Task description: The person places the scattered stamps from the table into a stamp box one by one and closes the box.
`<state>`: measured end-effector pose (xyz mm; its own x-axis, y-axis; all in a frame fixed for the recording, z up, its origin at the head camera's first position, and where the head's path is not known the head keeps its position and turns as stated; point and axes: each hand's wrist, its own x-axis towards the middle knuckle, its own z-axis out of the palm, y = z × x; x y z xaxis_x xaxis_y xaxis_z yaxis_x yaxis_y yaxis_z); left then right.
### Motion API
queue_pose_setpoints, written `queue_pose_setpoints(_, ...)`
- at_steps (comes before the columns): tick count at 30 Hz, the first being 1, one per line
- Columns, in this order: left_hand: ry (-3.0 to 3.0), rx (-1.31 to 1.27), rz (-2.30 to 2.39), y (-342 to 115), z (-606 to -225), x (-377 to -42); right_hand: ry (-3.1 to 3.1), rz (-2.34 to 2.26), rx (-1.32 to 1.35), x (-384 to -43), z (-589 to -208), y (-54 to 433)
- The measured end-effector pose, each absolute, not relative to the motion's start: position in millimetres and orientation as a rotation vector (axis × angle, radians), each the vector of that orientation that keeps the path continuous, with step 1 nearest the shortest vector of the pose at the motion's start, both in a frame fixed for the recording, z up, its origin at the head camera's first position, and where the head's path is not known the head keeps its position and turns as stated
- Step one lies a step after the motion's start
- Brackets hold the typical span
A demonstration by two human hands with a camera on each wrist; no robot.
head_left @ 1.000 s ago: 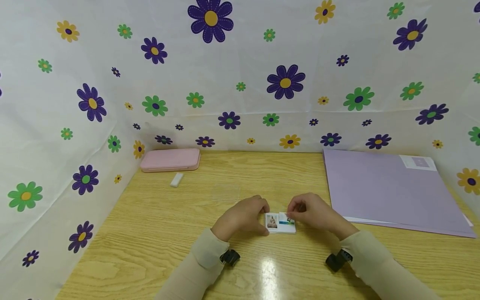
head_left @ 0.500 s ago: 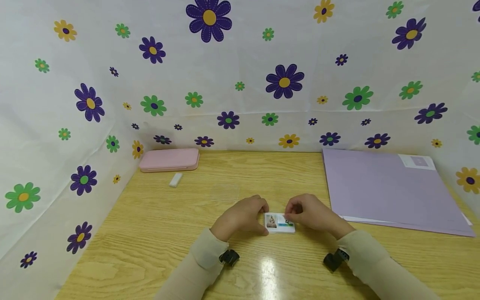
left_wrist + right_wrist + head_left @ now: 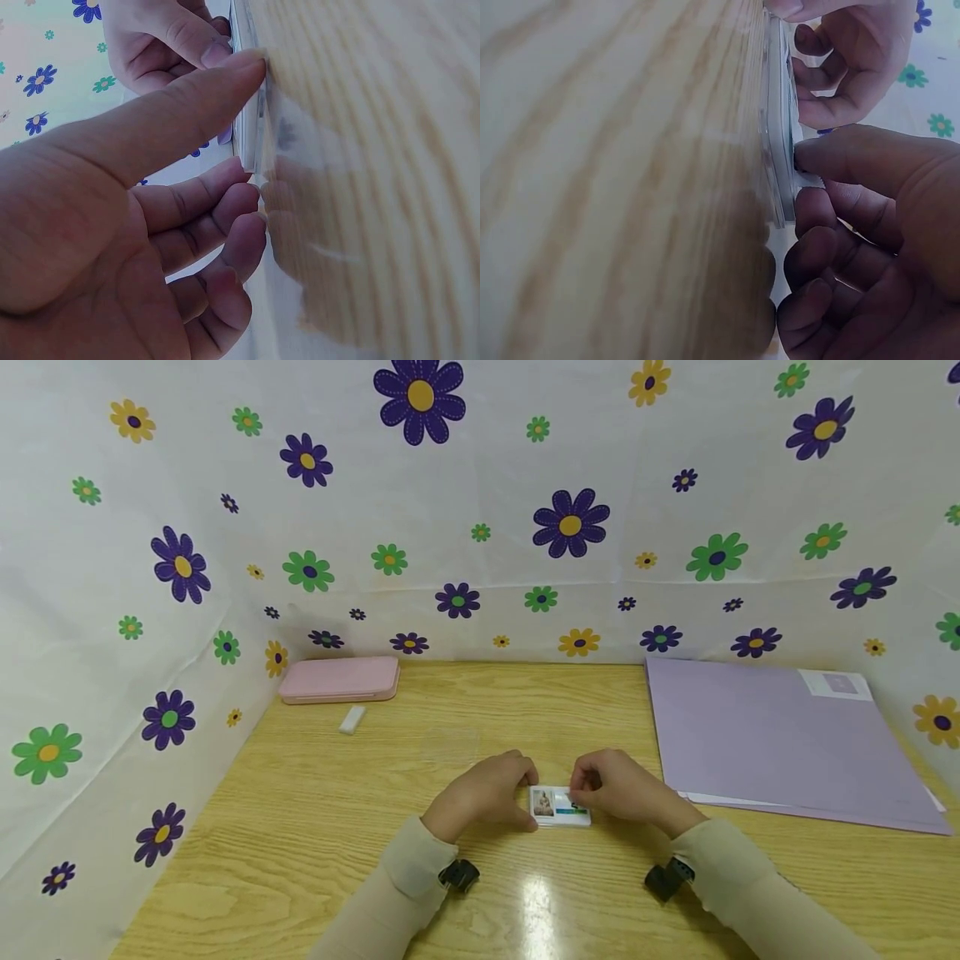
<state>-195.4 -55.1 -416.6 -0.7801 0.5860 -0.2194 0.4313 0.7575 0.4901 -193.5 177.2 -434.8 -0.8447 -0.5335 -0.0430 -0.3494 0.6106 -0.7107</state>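
A small flat white case (image 3: 577, 820) lies on the table, a brown picture stamp (image 3: 543, 802) on its left half. My left hand (image 3: 483, 795) holds the case by its left end, thumb on the near edge and fingers at the far one. Thumb and forefinger of my right hand (image 3: 618, 785) pinch a small stamp (image 3: 572, 808) with a blue-green band over the right half. The right wrist view shows this stamp's jagged white edge (image 3: 810, 180) between the fingertips, against the case's face. My fingertips cover part of it.
Behind my left hand lies a clear plastic sheet or lid (image 3: 452, 745). A white eraser-like block (image 3: 352, 720) and a pink case (image 3: 341, 680) sit at the back left. Large purple folders (image 3: 780, 743) cover the right side. Flower-printed cloth (image 3: 480, 485) stands behind.
My right hand has moved slightly left and down, bringing the blue-green stamp lower onto the case's right half, near the picture stamp. My left hand keeps its hold.
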Motion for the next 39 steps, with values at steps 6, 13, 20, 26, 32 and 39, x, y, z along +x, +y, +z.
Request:
queue_pose_setpoints(6, 2.594, 0.778, 0.601, -54.4, -416.3, -194.8, 2.603, -1.040, -0.761, -192.1, -431.3, 176.5)
queue_pose_setpoints(13, 2.595, 0.778, 0.601, -54.0, -414.9, -194.6, 2.647, -0.958, -0.756, -191.1, -427.4, 174.9)
queue_pose_setpoints(20, 2.594, 0.784, 0.583, -53.9, -415.8, -194.5, 2.698, -0.889, -0.781, -191.2, -428.0, 174.2)
queue_pose_setpoints(26, 2.598, 0.787, 0.572, -54.0, -416.0, -193.7, 2.705, -0.884, -0.733, -190.3, -425.9, 173.2)
queue_pose_setpoints(32, 2.597, 0.785, 0.562, -53.9, -416.2, -193.7, 2.701, -0.885, -0.720, -189.2, -421.0, 173.5)
queue_pose_setpoints(39, 2.595, 0.797, 0.534, -55.2, -414.2, -193.6, 2.678, -0.909, -0.792, -188.8, -418.0, 174.8)
